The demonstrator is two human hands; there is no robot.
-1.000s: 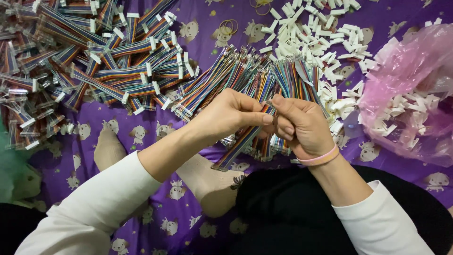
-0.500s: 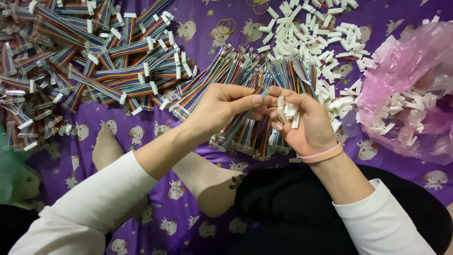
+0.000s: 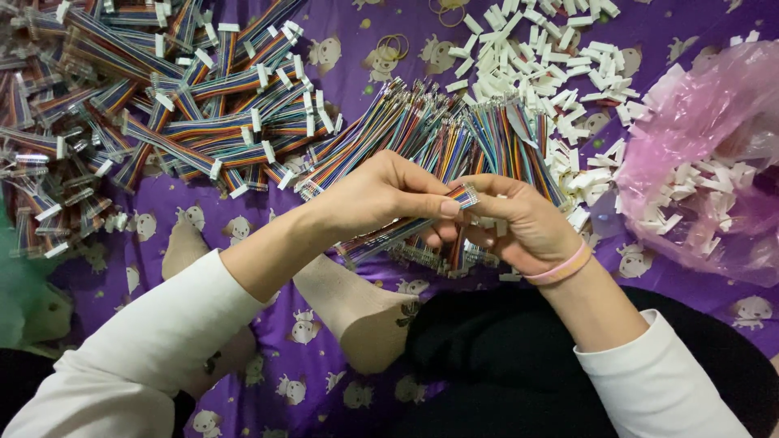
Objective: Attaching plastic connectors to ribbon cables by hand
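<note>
Presently left hand [image 3: 381,195] pinches the ribbon cable [image 3: 464,195] tip; its long axis runs toward 8 o'clock. Right hand [image 3: 527,227], at 3 o'clock, curls closed beneath it.

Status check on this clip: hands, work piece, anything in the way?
Left hand and right hand together pinch one rainbow ribbon cable. Loose cable pile directly behind. White connector housings beyond; nothing blocking.

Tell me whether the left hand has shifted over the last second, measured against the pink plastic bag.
Cannot tell. The left hand sits at nearly the same spot left of the pink plastic bag, pinching the striped wire end against the right hand; only the fingers changed slightly.
</note>
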